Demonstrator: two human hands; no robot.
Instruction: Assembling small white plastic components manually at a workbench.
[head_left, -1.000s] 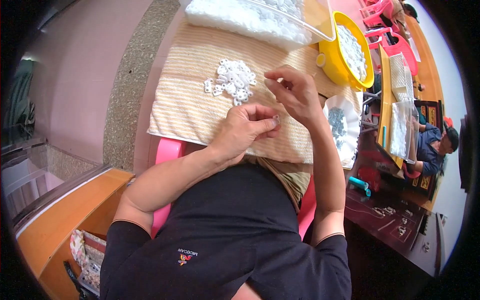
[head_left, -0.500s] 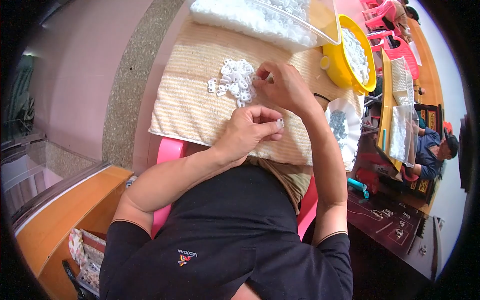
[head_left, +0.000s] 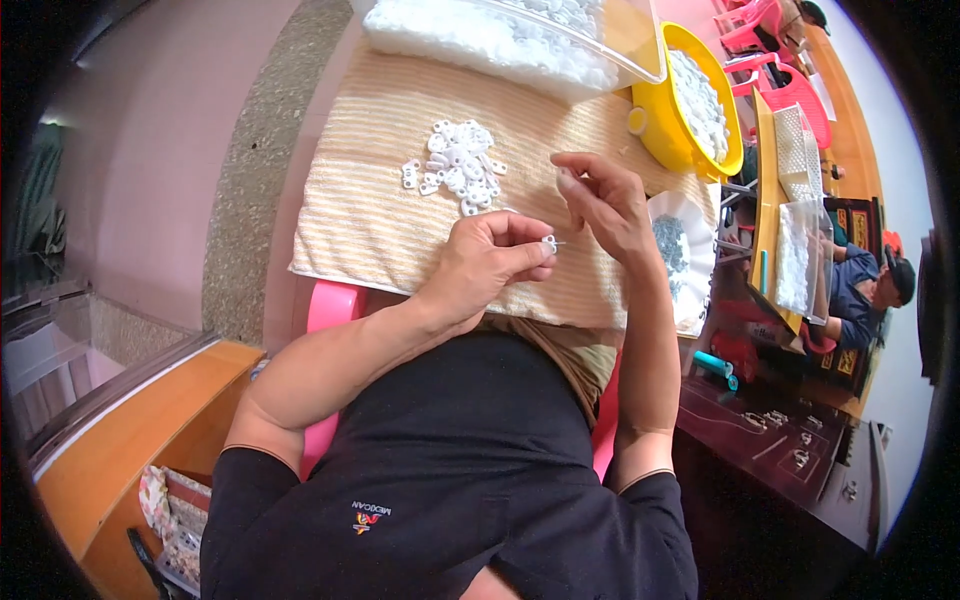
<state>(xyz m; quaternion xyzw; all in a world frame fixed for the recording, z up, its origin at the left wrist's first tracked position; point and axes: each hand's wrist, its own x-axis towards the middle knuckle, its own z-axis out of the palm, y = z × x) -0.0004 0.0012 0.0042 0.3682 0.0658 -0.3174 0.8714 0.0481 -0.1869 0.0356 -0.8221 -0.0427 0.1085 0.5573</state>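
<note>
My left hand (head_left: pixel 497 256) pinches a small white plastic piece with a round hole (head_left: pixel 548 243) between thumb and forefinger. A thin, pin-like bit sticks out of its right side; its kind is too small to make out. Just up and to the right, my right hand (head_left: pixel 605 205) hovers over the towel with thumb and forefinger apart, and nothing shows between them. Beyond my left hand lies a loose pile of similar white plastic pieces (head_left: pixel 462 165) on the striped towel (head_left: pixel 360 215). Right of my right wrist is a white fluted dish (head_left: pixel 697 268) with many small dark parts.
A clear bin (head_left: pixel 640 72) heaped with white pieces stands at the far edge. Beside it is a yellow basin (head_left: pixel 650 110) of white pieces. A person (head_left: pixel 858 290) sits at another table on the right. Pink chairs (head_left: pixel 795 95) stand farther back.
My right hand has drawn away from the pile, toward me and to the right, and its fingers have parted. The thin bit now shows at the white piece in my left hand.
</note>
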